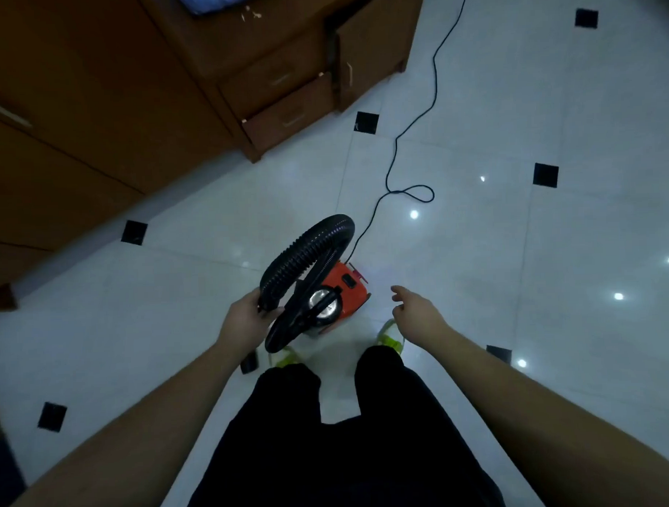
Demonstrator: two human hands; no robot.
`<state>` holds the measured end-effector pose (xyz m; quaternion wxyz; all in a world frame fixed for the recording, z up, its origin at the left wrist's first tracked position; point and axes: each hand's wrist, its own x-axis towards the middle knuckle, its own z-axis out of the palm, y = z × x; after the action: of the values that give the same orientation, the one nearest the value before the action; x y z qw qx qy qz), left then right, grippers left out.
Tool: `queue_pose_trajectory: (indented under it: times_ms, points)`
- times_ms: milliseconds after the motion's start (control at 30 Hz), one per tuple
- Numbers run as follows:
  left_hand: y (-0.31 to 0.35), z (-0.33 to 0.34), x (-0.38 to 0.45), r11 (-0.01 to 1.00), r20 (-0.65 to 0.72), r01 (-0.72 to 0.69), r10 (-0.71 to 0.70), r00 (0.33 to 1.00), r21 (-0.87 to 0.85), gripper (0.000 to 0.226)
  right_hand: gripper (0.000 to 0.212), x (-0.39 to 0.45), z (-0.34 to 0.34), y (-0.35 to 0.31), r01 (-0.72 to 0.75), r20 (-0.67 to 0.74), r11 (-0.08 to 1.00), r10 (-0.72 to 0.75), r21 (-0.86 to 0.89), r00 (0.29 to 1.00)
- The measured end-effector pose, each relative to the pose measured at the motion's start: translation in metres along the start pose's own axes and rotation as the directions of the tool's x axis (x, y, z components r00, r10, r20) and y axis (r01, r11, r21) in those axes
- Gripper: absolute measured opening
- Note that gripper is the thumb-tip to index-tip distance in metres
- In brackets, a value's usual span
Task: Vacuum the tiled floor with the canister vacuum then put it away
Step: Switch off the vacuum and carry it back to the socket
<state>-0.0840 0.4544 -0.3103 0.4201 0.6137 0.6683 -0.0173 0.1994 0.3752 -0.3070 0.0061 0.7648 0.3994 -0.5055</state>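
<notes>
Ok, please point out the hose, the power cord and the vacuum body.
hose (pixel 306 246): head view, on the ribbed upper curve.
power cord (pixel 418 192): head view, on its small loop on the floor.
vacuum body (pixel 347 287): head view, on the orange top.

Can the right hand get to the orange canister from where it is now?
Probably yes. The right hand hangs open just beside the orange canister with only bare floor between. The left hand holds the looped black hose over its other side.

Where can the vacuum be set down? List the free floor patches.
Bare tiled floor lies right of the power cord, and left of the hose below the wooden cabinets. It is crowded near the orange vacuum, the cord loop and the feet.
</notes>
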Motion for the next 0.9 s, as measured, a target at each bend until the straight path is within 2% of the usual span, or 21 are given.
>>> queue_pose_trajectory:
  times_ms: [200,300,400,533,767,900]
  points:
    - [0.021,0.017,0.055,0.997,0.011,-0.080,0.080,0.997,0.017,0.029,0.055,0.087,0.027,0.021,0.024,0.087,0.999,-0.022,-0.021,0.996]
    - [0.016,0.026,0.088,0.988,-0.015,-0.150,0.150,0.989,0.037,0.031,0.047,0.142,0.060,0.028,0.056,0.121,0.998,-0.055,-0.004,0.991]
    - [0.012,0.035,0.111,0.986,-0.056,-0.165,0.162,0.985,-0.036,0.030,0.043,0.192,0.092,0.035,0.097,0.137,0.995,-0.094,-0.020,0.986]
    - [0.010,0.059,0.137,0.960,-0.115,-0.232,0.216,0.970,-0.156,0.040,0.038,0.256,0.134,0.052,0.112,0.162,0.993,-0.106,-0.024,0.981]
    - [0.002,0.108,0.165,0.905,-0.190,-0.326,0.282,0.940,-0.274,0.012,0.046,0.360,0.208,0.088,0.123,0.239,0.991,-0.108,-0.051,0.965]
    - [-0.002,0.122,0.176,0.890,-0.206,-0.342,0.290,0.935,-0.302,0.017,0.064,0.381,0.216,0.091,0.107,0.207,0.990,-0.086,-0.091,0.975]
